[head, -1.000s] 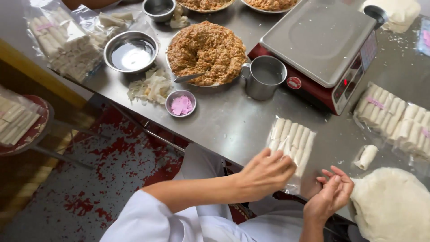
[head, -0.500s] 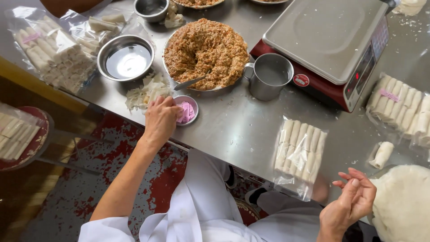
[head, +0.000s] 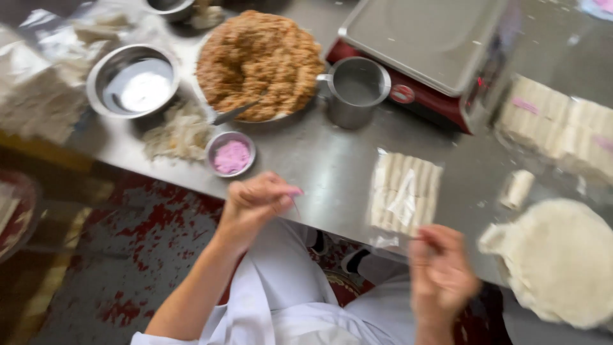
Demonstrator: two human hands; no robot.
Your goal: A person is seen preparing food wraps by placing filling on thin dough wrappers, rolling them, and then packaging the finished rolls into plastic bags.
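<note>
One clear bag of pale rolls [head: 403, 191] lies flat on the steel tabletop [head: 319, 160]. At its eight o'clock the left hand [head: 258, 201] pinches something pink-tipped; at five o'clock, the blurred right hand [head: 440, 271] curls loosely, its grip unclear.

Clear bag of pale rolls [head: 403, 191] lying flat near counter edge, small metal bowl of pink powder [head: 231, 154] upright, well apart to its left

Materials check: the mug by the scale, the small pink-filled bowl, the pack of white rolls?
Mug: looks like brushed steel, grey with a dull sheen. Small bowl: likely steel too, shiny rim. Pack of rolls: clear thin plastic film, judging by glare and wrinkles; the view is blurred.
</note>
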